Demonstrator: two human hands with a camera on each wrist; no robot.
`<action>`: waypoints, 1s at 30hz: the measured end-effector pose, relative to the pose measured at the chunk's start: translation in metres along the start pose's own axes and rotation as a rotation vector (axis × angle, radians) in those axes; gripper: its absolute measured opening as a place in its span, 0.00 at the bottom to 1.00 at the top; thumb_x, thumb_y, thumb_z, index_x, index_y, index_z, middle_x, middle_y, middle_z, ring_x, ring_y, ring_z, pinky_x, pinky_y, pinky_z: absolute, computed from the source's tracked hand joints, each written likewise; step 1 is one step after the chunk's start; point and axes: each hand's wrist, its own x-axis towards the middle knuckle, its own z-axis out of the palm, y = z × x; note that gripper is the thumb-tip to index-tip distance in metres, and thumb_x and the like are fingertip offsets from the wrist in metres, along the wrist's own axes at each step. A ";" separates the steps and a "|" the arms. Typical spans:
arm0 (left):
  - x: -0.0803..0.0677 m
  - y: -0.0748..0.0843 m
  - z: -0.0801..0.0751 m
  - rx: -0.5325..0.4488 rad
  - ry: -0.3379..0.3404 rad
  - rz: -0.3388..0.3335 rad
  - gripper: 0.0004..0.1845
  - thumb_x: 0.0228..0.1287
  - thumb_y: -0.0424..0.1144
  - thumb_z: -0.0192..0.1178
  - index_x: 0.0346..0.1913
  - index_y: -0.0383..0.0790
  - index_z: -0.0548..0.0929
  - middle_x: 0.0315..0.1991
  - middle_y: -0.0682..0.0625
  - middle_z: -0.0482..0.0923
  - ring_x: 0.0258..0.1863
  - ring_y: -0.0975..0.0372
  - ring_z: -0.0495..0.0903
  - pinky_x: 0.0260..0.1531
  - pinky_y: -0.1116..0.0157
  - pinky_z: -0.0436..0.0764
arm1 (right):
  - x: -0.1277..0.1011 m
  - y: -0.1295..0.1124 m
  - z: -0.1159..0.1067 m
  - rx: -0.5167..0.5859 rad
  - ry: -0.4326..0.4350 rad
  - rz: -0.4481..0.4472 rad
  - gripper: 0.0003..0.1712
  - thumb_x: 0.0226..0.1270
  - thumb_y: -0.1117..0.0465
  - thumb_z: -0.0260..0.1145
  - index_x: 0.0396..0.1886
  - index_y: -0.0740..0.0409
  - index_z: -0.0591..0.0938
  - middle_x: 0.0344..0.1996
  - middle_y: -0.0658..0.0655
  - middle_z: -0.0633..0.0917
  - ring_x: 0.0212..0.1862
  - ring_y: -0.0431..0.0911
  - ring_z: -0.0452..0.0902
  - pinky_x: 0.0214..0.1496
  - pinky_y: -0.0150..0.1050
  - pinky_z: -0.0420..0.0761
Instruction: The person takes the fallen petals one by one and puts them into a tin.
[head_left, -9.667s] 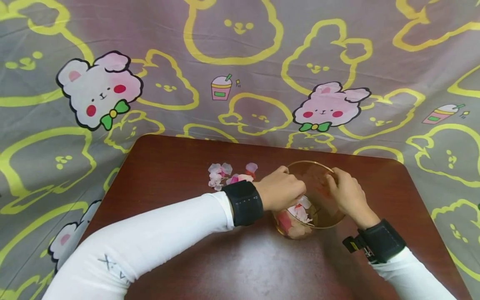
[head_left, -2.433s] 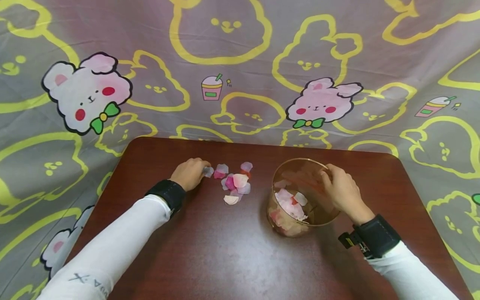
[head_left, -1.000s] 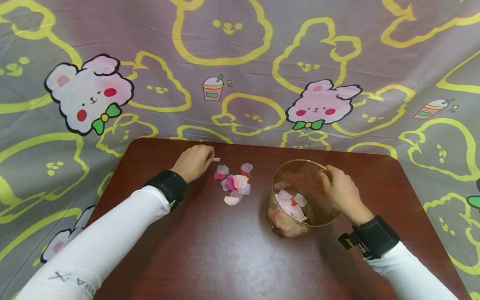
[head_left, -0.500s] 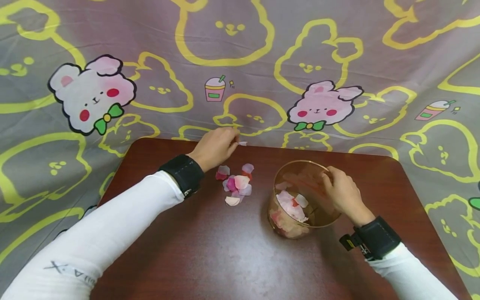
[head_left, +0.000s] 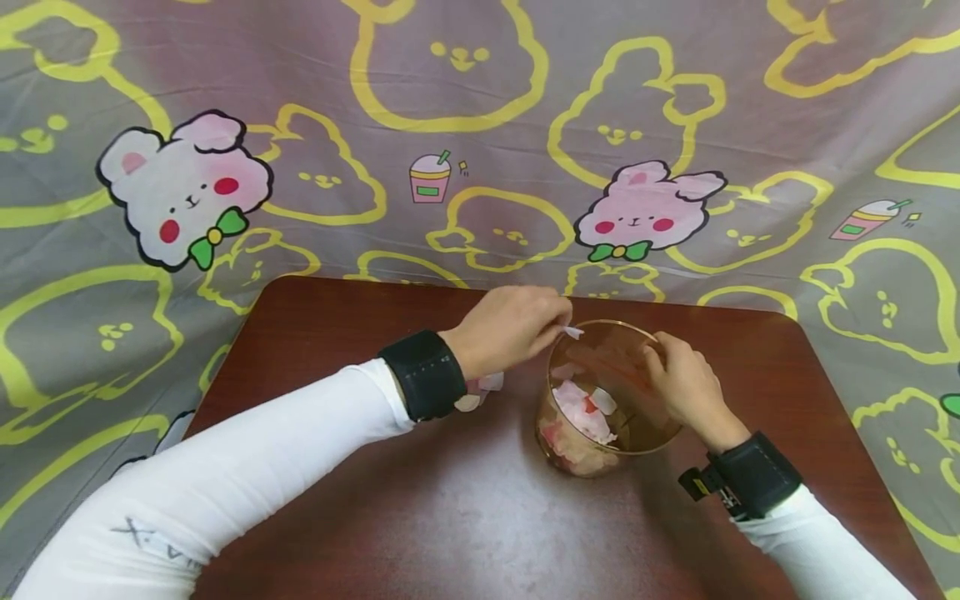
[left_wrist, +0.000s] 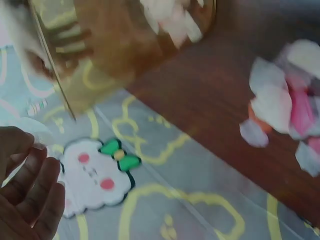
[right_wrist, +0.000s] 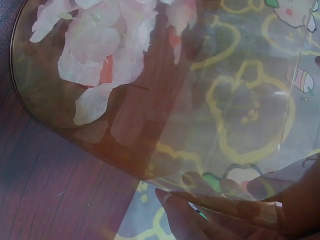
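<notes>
In the head view my left hand (head_left: 513, 327) pinches a pale petal (head_left: 573, 332) right at the left rim of an amber see-through container (head_left: 626, 367). The left wrist view shows that thin whitish petal (left_wrist: 36, 131) between thumb and forefinger. My right hand (head_left: 692, 385) grips the container's right rim, its fingers (right_wrist: 240, 195) seen through the wall in the right wrist view. Pink and white petals (head_left: 581, 417) with a bit of red lie in the container's bottom.
Loose petals (left_wrist: 272, 107) in white, pink and orange lie on the brown table (head_left: 442, 517), mostly hidden behind my left forearm in the head view. A patterned cloth (head_left: 495, 150) hangs right behind the table's far edge.
My left hand has picked a petal from the table, lifted it and carried it right to the container's rim. My right hand and the container have stayed in place.
</notes>
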 end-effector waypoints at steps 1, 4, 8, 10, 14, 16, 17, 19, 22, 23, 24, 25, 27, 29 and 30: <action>0.000 0.004 0.003 0.001 -0.007 0.015 0.03 0.71 0.36 0.61 0.39 0.45 0.85 0.33 0.53 0.83 0.33 0.63 0.80 0.37 0.64 0.80 | 0.000 0.000 0.000 -0.002 0.003 0.000 0.16 0.81 0.57 0.52 0.51 0.63 0.79 0.22 0.55 0.76 0.20 0.46 0.69 0.21 0.39 0.65; 0.002 0.013 0.011 0.009 -0.041 0.041 0.04 0.71 0.37 0.61 0.36 0.46 0.84 0.31 0.54 0.81 0.31 0.63 0.79 0.35 0.65 0.78 | 0.000 -0.001 0.001 -0.007 0.006 0.002 0.16 0.81 0.57 0.52 0.51 0.63 0.79 0.22 0.55 0.76 0.20 0.46 0.69 0.21 0.39 0.65; 0.004 0.022 0.019 0.037 -0.097 0.063 0.05 0.71 0.38 0.61 0.35 0.48 0.85 0.31 0.54 0.83 0.33 0.63 0.81 0.37 0.65 0.77 | 0.000 0.000 0.001 -0.010 0.003 0.005 0.15 0.81 0.57 0.51 0.51 0.63 0.79 0.23 0.56 0.77 0.21 0.46 0.70 0.21 0.39 0.65; 0.006 0.026 0.021 0.046 -0.128 0.079 0.05 0.70 0.39 0.61 0.35 0.48 0.86 0.32 0.55 0.84 0.35 0.63 0.83 0.38 0.64 0.78 | 0.000 0.000 0.001 -0.012 0.003 0.004 0.15 0.80 0.57 0.51 0.51 0.63 0.79 0.23 0.56 0.77 0.21 0.46 0.70 0.21 0.39 0.65; 0.008 0.030 0.025 0.020 -0.201 0.119 0.07 0.70 0.39 0.62 0.34 0.49 0.87 0.30 0.56 0.85 0.33 0.64 0.83 0.38 0.64 0.77 | 0.000 0.000 0.001 -0.009 0.009 -0.003 0.15 0.80 0.57 0.52 0.50 0.62 0.79 0.23 0.56 0.77 0.21 0.46 0.70 0.22 0.39 0.65; 0.008 0.032 0.026 -0.006 -0.239 0.130 0.07 0.70 0.39 0.62 0.35 0.49 0.88 0.30 0.57 0.86 0.30 0.65 0.81 0.37 0.66 0.76 | 0.000 0.000 0.001 -0.005 0.011 -0.009 0.14 0.80 0.57 0.52 0.49 0.62 0.79 0.23 0.56 0.77 0.21 0.46 0.70 0.21 0.39 0.65; 0.008 0.033 0.027 -0.019 -0.259 0.131 0.06 0.70 0.40 0.62 0.35 0.49 0.89 0.30 0.57 0.86 0.30 0.66 0.80 0.37 0.67 0.76 | 0.000 0.000 0.001 -0.004 0.012 -0.012 0.14 0.80 0.57 0.52 0.49 0.62 0.79 0.23 0.56 0.77 0.21 0.46 0.70 0.21 0.39 0.65; 0.008 0.035 0.028 -0.035 -0.289 0.132 0.06 0.70 0.40 0.63 0.37 0.49 0.89 0.31 0.58 0.86 0.29 0.66 0.79 0.36 0.68 0.76 | 0.000 0.000 0.001 -0.006 0.011 -0.010 0.14 0.80 0.57 0.52 0.49 0.62 0.79 0.24 0.56 0.78 0.22 0.46 0.70 0.22 0.39 0.65; 0.006 0.037 0.030 -0.055 -0.326 0.124 0.06 0.70 0.40 0.63 0.38 0.49 0.89 0.30 0.58 0.85 0.29 0.66 0.77 0.35 0.69 0.75 | 0.000 0.000 0.001 -0.009 0.007 -0.007 0.15 0.81 0.57 0.52 0.51 0.63 0.79 0.24 0.56 0.78 0.22 0.46 0.70 0.22 0.40 0.65; 0.005 0.038 0.031 -0.061 -0.334 0.123 0.06 0.70 0.40 0.63 0.37 0.49 0.89 0.30 0.58 0.84 0.29 0.66 0.77 0.35 0.69 0.75 | 0.000 0.000 0.001 -0.011 0.006 -0.006 0.15 0.81 0.57 0.52 0.51 0.63 0.79 0.25 0.56 0.78 0.22 0.46 0.70 0.22 0.40 0.65; 0.005 0.038 0.032 -0.063 -0.336 0.122 0.06 0.70 0.40 0.63 0.37 0.49 0.89 0.29 0.59 0.84 0.29 0.66 0.76 0.35 0.69 0.74 | 0.000 0.000 0.001 -0.011 0.005 -0.006 0.15 0.81 0.57 0.52 0.51 0.63 0.79 0.25 0.56 0.78 0.22 0.46 0.70 0.22 0.40 0.65; 0.004 0.038 0.033 -0.066 -0.335 0.121 0.06 0.70 0.40 0.63 0.36 0.49 0.89 0.28 0.59 0.82 0.29 0.66 0.75 0.34 0.69 0.73 | 0.000 0.000 0.001 -0.010 0.004 -0.007 0.15 0.81 0.57 0.51 0.51 0.63 0.79 0.25 0.56 0.79 0.22 0.46 0.71 0.22 0.40 0.65; 0.003 0.039 0.034 -0.065 -0.336 0.118 0.06 0.70 0.40 0.63 0.36 0.50 0.89 0.28 0.59 0.82 0.29 0.66 0.75 0.35 0.68 0.73 | 0.000 0.001 0.001 -0.007 0.004 -0.008 0.15 0.81 0.57 0.51 0.51 0.62 0.79 0.25 0.57 0.79 0.22 0.46 0.71 0.22 0.40 0.66; 0.003 0.039 0.035 -0.057 -0.331 0.118 0.06 0.70 0.40 0.63 0.35 0.50 0.89 0.29 0.59 0.83 0.30 0.66 0.77 0.35 0.68 0.75 | 0.000 0.001 0.001 -0.008 0.007 -0.009 0.15 0.80 0.57 0.51 0.50 0.62 0.79 0.25 0.57 0.79 0.22 0.46 0.71 0.22 0.40 0.66; 0.003 0.039 0.035 -0.050 -0.328 0.120 0.06 0.69 0.40 0.63 0.36 0.51 0.89 0.30 0.59 0.84 0.31 0.67 0.77 0.36 0.67 0.75 | 0.000 0.001 0.001 -0.009 0.009 -0.008 0.15 0.80 0.57 0.51 0.49 0.62 0.79 0.26 0.57 0.80 0.22 0.46 0.72 0.22 0.40 0.66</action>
